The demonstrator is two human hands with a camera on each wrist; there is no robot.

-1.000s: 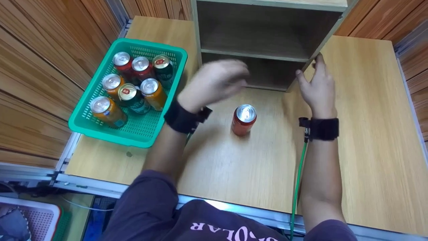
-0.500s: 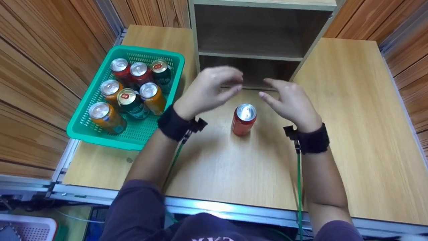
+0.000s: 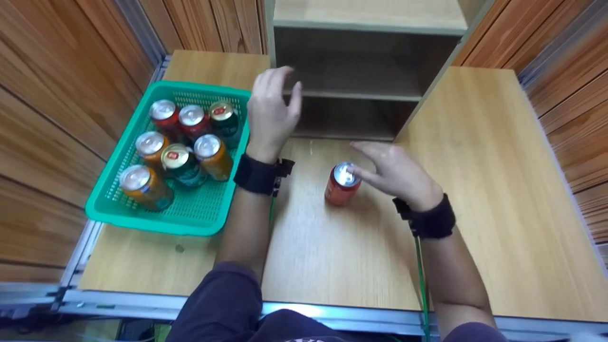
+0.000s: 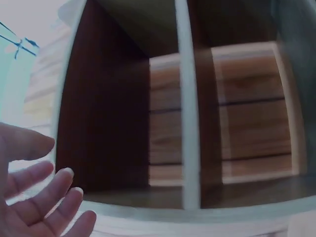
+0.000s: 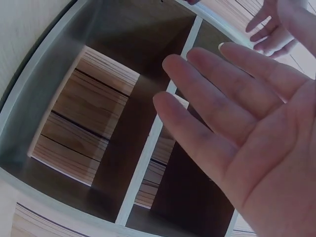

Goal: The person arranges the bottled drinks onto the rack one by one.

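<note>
The light wooden table point(image 3: 475, 199) fills most of what I see, and at its far edge stands the open wooden cabinet with two shelves point(image 3: 361, 71), both compartments dark and bare. To my left sits the green plastic mesh basket point(image 3: 142, 213), holding seven upright drink cans point(image 3: 180, 142), orange, red and dark green ones packed close together.

My left hand point(image 3: 273, 111) is raised between the basket and the cabinet's left wall, fingers straight and loosely spread, gripping nothing. My right hand point(image 3: 394, 173) hovers just beside the single red aluminium drink can point(image 3: 341, 184), fingers extended and relaxed, with one fingertip at the can's rim; I cannot tell whether it truly touches. In the right wrist view my palm point(image 5: 256, 133) is open toward the cabinet.

That can stands upright on the table, in front of the lower shelf and well apart from the basket. I judge it rigid but thin-walled, smooth and a bit slippery, and probably full and so fairly weighty. I'd wrap fingers and thumb round the middle of its side, not the top.
</note>
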